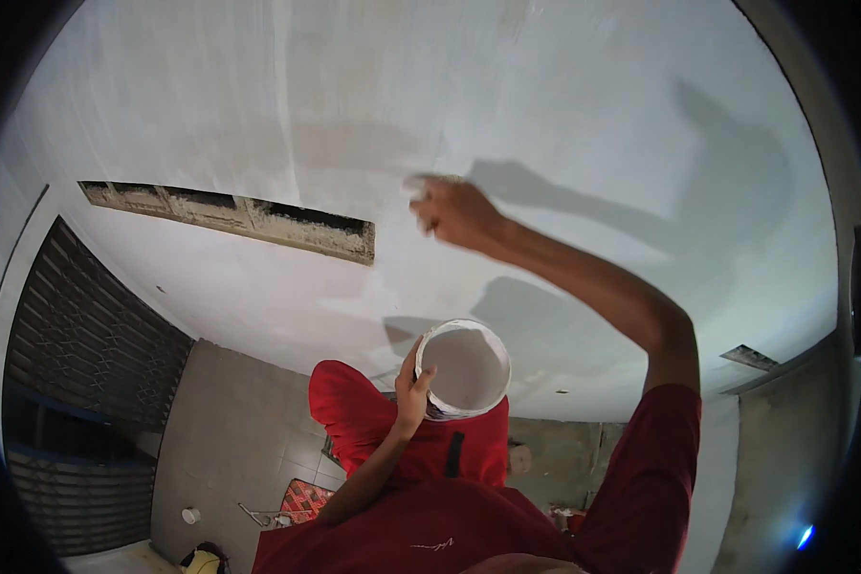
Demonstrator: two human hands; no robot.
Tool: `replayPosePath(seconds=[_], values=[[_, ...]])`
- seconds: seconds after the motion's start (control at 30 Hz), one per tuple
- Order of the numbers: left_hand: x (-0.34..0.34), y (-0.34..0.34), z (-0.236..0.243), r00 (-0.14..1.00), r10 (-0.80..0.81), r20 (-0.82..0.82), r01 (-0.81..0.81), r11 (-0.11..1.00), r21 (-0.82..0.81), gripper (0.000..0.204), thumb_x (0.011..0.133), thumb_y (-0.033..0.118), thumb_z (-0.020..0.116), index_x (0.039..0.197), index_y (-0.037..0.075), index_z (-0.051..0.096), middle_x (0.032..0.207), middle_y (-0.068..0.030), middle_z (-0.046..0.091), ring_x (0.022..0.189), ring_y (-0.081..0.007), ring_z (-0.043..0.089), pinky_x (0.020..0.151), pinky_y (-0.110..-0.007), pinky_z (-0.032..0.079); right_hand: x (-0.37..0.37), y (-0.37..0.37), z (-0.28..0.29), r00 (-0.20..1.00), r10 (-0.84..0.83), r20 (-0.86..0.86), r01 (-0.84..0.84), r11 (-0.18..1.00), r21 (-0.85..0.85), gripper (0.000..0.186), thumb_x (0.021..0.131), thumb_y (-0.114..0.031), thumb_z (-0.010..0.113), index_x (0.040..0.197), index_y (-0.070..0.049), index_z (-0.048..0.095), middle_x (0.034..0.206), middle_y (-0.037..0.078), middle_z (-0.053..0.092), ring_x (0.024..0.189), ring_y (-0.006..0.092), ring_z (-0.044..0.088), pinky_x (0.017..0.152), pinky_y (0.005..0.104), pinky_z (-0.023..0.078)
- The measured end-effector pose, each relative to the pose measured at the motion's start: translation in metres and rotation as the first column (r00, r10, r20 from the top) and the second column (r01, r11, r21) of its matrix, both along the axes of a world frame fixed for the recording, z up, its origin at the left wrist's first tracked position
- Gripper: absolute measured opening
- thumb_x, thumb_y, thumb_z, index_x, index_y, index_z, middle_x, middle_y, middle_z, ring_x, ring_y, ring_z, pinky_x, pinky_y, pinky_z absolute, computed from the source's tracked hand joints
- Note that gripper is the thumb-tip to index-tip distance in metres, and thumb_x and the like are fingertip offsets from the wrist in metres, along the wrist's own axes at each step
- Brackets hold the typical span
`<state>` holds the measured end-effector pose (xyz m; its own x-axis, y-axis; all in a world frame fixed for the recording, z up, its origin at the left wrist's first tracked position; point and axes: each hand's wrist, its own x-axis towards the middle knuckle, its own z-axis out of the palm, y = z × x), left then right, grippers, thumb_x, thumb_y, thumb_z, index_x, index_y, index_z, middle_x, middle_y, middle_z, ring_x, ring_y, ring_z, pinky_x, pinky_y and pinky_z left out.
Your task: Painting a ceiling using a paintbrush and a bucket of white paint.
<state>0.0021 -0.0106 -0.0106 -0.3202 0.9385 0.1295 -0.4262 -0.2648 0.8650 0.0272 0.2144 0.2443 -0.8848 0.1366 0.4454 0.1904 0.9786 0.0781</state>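
The pale, patchy white wall (584,86) fills most of the view, with a long, rough-edged rectangular recess (306,241) at its left; knuckles straying there could scrape. In front of the wall, low down, is a round white plastic bucket (499,356) of pale greyish contents, which might tip if its one-sided hold slackened. The left hand (412,394) is closed round its left rim. The right hand (456,212), fingers curled, blurs near the wall (holding anything? I cannot tell).
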Motion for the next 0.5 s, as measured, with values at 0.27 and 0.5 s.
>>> replayPosePath(seconds=[0.27, 0.5], values=[[-0.005, -0.003, 0.013, 1.000, 0.013, -0.028, -0.015, 0.999, -0.051, 0.054, 0.090, -0.001, 0.054, 0.142, -0.002, 0.041, 0.137, -0.0131, 0.052, 0.124, -0.0187, 0.050, 0.106, -0.031, 0.036, -0.014, -0.043, 0.248, 0.935, -0.177, -0.308, 0.315, 0.815, 0.487, 0.011, 0.078, -0.007, 0.064, 0.071, 0.000, 0.059, 0.069, 0.016, 0.059, 0.064, 0.0275, 0.058, 0.059, 0.0398, 0.046], [-0.008, -0.005, 0.004, 0.999, 0.029, -0.034, -0.030, 0.998, -0.053, 0.055, 0.090, -0.001, 0.054, 0.143, -0.002, 0.040, 0.139, -0.0134, 0.050, 0.125, -0.0200, 0.049, 0.107, -0.032, 0.035, -0.031, 0.003, 0.104, 0.985, -0.170, -0.013, 0.153, 0.851, 0.502, 0.008, 0.079, -0.015, 0.061, 0.083, -0.008, 0.064, 0.095, 0.018, 0.059, 0.089, 0.0308, 0.062, 0.075, 0.0414, 0.054]])
